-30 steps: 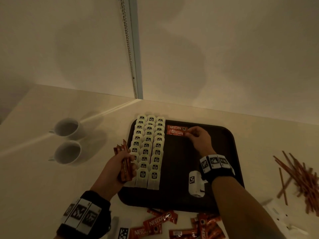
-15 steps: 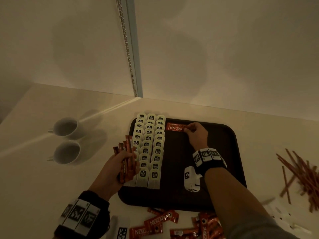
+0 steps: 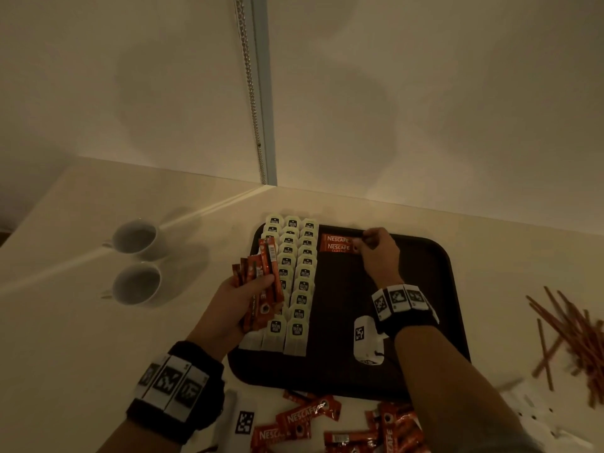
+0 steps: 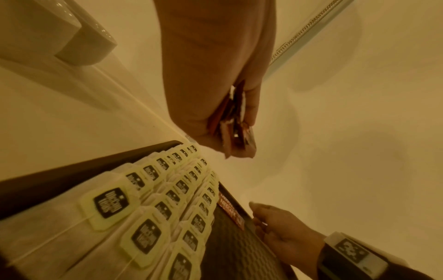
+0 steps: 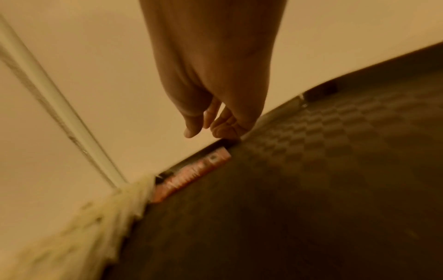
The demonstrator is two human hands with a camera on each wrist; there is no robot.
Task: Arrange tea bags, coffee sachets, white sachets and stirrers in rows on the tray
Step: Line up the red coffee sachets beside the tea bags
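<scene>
A dark tray (image 3: 425, 289) holds three columns of tea bags (image 3: 294, 273) on its left side. Two red coffee sachets (image 3: 338, 243) lie side by side at the far edge, right of the tea bags. My right hand (image 3: 366, 241) touches their right ends with loosely curled fingertips; in the right wrist view the right hand (image 5: 208, 128) has nothing between thumb and fingers, just above one coffee sachet (image 5: 191, 172). My left hand (image 3: 261, 282) grips a bunch of coffee sachets (image 3: 266, 266) above the tea bags. The left wrist view shows that bunch (image 4: 233, 132) and the tea bags (image 4: 155, 208).
Two white cups (image 3: 137, 238) (image 3: 137, 284) stand left of the tray. Loose coffee sachets (image 3: 310, 416) lie in front of it. A heap of brown stirrers (image 3: 575, 335) and blurred white packets (image 3: 539, 416) lie to the right. A wall rises just behind.
My right hand has pushed the sachets closer to the tray's far edge. My left hand has lifted its bunch a little farther over the tea bags.
</scene>
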